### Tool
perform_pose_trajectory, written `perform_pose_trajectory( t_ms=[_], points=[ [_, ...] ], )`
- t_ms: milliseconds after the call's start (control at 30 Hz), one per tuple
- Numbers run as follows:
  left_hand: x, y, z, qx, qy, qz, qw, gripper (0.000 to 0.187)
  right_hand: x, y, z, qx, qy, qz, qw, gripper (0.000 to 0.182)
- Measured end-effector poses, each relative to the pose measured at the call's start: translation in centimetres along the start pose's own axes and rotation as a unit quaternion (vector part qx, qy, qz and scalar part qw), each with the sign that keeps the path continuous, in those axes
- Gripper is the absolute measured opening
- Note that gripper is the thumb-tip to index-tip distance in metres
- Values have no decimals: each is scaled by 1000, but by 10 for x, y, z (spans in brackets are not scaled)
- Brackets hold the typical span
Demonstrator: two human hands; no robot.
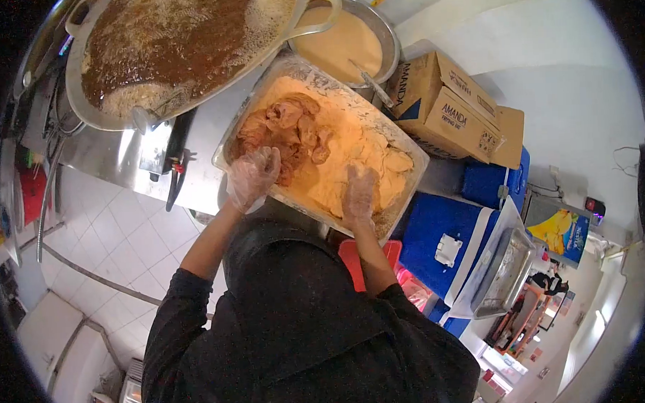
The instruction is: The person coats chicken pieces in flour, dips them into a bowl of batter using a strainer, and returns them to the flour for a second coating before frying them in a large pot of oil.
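Observation:
A rectangular tub (pixel 221 152) holds orange-tinted flour (pixel 334 123). Wet, reddish-brown battered pieces, looking like raw chicken (pixel 284 121), are heaped in its left part. Flour-coated pieces (pixel 385 164) lie on the right. My left hand (pixel 254 177), in a clear plastic glove, is at the tub's near left edge beside the wet pieces. Its fingers are curled, and what they hold, if anything, is hidden. My right hand (pixel 360 193), dusted with flour, rests in the flour next to the coated pieces, fingers stretched out and partly apart.
A large pan of bubbling oil (pixel 168 50) stands at upper left. Behind the tub is a bowl of pale batter (pixel 338 44) with a utensil in it. To the right are a cardboard box (pixel 461 111), blue coolers (pixel 444 233) and a metal tray (pixel 506 273).

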State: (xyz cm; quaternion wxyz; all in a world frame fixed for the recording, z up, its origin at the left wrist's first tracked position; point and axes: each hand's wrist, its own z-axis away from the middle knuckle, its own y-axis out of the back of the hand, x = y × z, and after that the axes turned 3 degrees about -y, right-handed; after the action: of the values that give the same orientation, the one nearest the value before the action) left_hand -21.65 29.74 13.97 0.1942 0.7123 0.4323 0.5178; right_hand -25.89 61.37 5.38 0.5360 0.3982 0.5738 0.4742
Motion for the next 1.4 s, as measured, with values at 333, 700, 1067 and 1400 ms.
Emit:
perform_pose_trajectory(
  t_ms=[333, 700, 1067, 1400],
  points=[
    [0, 2, -3, -20, 2, 19, 1000, 18, 6, 17, -10, -21, -6, -99, 995, 47],
    [-9, 0, 2, -1, -77, -55, 996, 10, 9, 110, -25, 14, -67, -385, 920, 64],
    [-14, -6, 5, -4, -81, -77, 994, 12, -33, 136, -88, -48, -77, -453, 887, 50],
    [-9, -5, 3, -88, 42, -50, 994, 10, -146, 84, -362, -212, 139, -174, 952, 49]
  ],
)
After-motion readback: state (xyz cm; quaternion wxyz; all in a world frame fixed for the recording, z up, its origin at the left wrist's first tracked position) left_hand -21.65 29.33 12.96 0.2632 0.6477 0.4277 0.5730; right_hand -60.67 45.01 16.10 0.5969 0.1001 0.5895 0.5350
